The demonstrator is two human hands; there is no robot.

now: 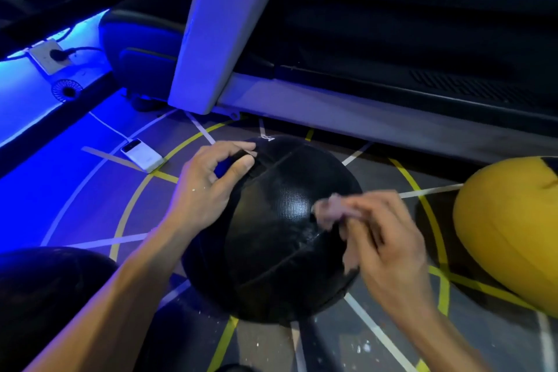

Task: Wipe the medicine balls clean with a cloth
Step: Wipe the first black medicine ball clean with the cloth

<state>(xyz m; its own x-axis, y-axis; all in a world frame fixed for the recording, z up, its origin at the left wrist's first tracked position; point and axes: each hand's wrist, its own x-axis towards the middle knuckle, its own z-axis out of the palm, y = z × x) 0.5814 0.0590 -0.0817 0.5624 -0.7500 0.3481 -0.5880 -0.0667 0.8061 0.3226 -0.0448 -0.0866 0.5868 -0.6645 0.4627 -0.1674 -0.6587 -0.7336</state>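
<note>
**Black Medicine Ball: Hand Positions and Surroundings**

Fingers of the left hand (211, 184) are curled, with the fingertips and thumb set against the upper left side of the black medicine ball (271, 229), near a seam; whether they pinch the surface or only press on it cannot be told. Fingers of the right hand (383, 238) are bent around a small pale cloth (330, 210) and hold it bunched against the ball's upper right side. The right hand and the cloth are motion-blurred, so the exact finger placement cannot be resolved.

**Ball position.** The black medicine ball rests on the floor (90, 196) between the two hands, at the centre of the view. Its surface is textured, divided by stitched seams, and shows a bright highlight just left of the cloth. White lettering is visible at its far top edge but is too small to read.

**Adjacent items.**
- A yellow medicine ball (507, 229) lies on the floor to the right, apart from the black one.
- A dark rounded object (45, 290) sits at the lower left, partly out of view.
- A white power bank (143, 154) lies on the floor to the left of the black ball, with a white cable attached.
- A treadmill (362, 69) stands behind the balls, its grey upright slanting across the top of the view.
- A wall socket (49, 56) with a black plug sits on the left wall, which is lit blue.

**Floor.** Grey surface with yellow and white tape lines crossing under and around the black ball.
</note>
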